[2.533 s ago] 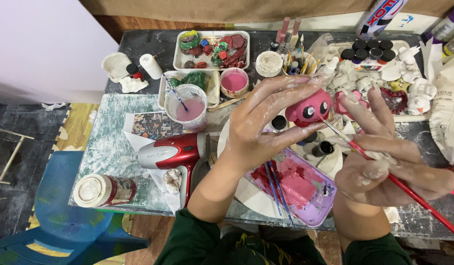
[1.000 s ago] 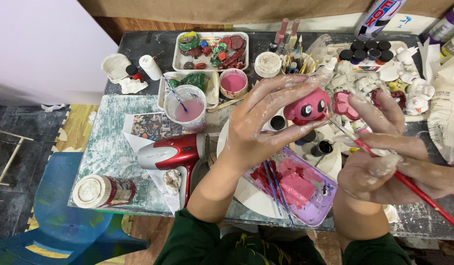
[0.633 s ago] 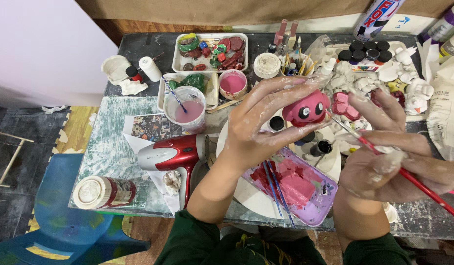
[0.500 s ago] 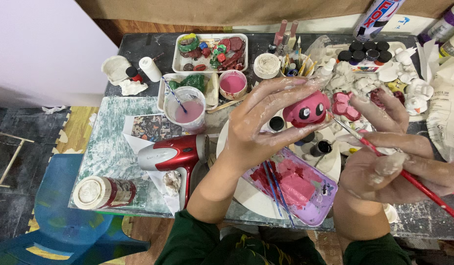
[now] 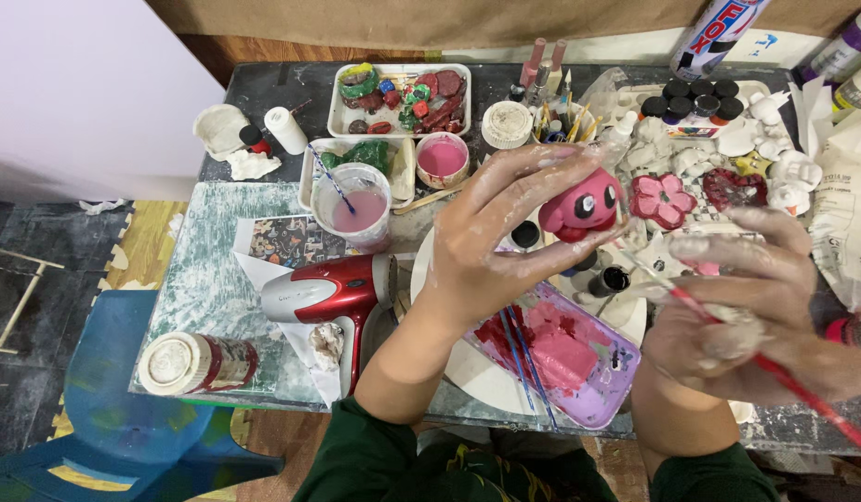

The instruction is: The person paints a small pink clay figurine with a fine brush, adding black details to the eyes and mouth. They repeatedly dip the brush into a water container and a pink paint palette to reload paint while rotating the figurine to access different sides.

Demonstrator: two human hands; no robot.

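Barely shifted, left hand [image 5: 491, 246] grips pink figurine [image 5: 581, 204]; right hand [image 5: 737, 311] clasps red brush [image 5: 802, 395].

The left hand [image 5: 491, 246] is raised palm away from the camera, its paint-smeared fingers [image 5: 533, 181] spread and curling toward two o'clock, closed in a pinch at the tips. Its forearm runs down to seven o'clock into a dark green sleeve. The right hand [image 5: 737, 311] sits at four o'clock of it, fingers curled shut in a loose fist, knuckles up, wrist toward six o'clock.
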